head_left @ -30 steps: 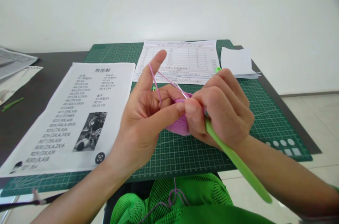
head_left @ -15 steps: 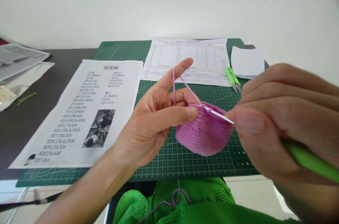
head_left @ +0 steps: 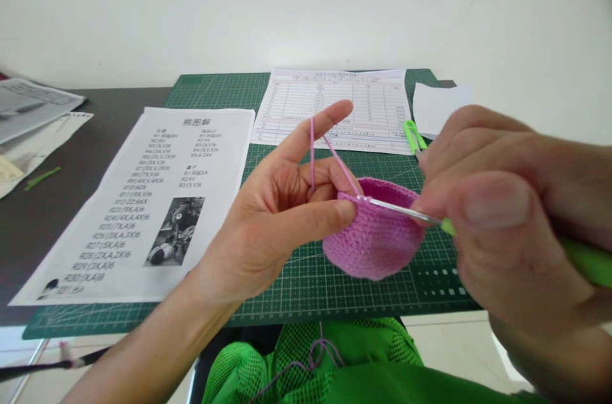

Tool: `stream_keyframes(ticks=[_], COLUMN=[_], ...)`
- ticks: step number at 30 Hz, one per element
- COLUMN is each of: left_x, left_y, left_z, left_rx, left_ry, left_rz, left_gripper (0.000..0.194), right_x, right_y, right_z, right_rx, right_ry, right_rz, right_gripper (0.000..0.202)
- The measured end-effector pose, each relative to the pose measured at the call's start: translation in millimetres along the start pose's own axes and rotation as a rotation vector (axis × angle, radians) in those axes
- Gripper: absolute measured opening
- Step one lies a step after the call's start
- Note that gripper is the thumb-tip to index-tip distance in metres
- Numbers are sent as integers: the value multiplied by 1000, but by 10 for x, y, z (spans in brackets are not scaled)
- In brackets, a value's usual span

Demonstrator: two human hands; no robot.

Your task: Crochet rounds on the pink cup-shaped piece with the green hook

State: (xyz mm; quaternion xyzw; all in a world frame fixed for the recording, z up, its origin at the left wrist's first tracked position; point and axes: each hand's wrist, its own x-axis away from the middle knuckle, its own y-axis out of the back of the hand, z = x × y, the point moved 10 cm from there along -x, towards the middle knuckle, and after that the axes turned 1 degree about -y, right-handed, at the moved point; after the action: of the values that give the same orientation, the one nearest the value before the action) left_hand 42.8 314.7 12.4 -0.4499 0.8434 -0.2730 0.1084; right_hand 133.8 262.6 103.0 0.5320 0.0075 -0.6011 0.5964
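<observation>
A pink crocheted cup-shaped piece (head_left: 375, 241) hangs from my left hand (head_left: 282, 200), its rim pinched between thumb and bent fingers. Pink yarn (head_left: 312, 152) loops over my raised left index finger and runs down to the rim. My right hand (head_left: 507, 219) is closed around a crochet hook (head_left: 399, 208) with a silver shaft and a green handle. The hook's tip meets the stitches at the rim, close beside my left thumb; pink loops sit around it.
A printed pattern sheet (head_left: 129, 213) lies left on the green cutting mat (head_left: 287, 302). Behind are a printed table sheet (head_left: 335, 95), green thread snips (head_left: 414, 137) and white paper (head_left: 440, 104). Loose yarn (head_left: 320, 353) rests on green mesh fabric (head_left: 239, 369) below the mat's edge.
The crocheted piece has tipped so its open top shows more. The hook now lies flatter, its tip slightly left at the rim, and my right hand has turned.
</observation>
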Motion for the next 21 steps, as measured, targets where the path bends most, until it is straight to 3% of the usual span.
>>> stream_keyframes(ticks=[4, 9, 13, 17, 21], left_x=[-2, -42, -40, -3, 12], left_y=[2, 14, 59, 70, 111], left_z=[33, 55, 26, -3, 12], left_rx=[46, 2, -129, -139, -131], left_ry=[41, 56, -42, -139, -159], left_rz=[10, 12, -34, -67, -140], left_gripper=[72, 70, 68, 59, 67], right_x=[-70, -1, 63, 11, -23], right_y=[70, -49, -14, -41, -123], right_z=[-93, -111, -210, -126, -22], right_rx=[36, -34, -122, -35, 182], right_ry=[-85, -96, -184, -95, 24], right_rz=[-207, -201, -288, -270, -243], right_gripper=[41, 40, 47, 45, 46])
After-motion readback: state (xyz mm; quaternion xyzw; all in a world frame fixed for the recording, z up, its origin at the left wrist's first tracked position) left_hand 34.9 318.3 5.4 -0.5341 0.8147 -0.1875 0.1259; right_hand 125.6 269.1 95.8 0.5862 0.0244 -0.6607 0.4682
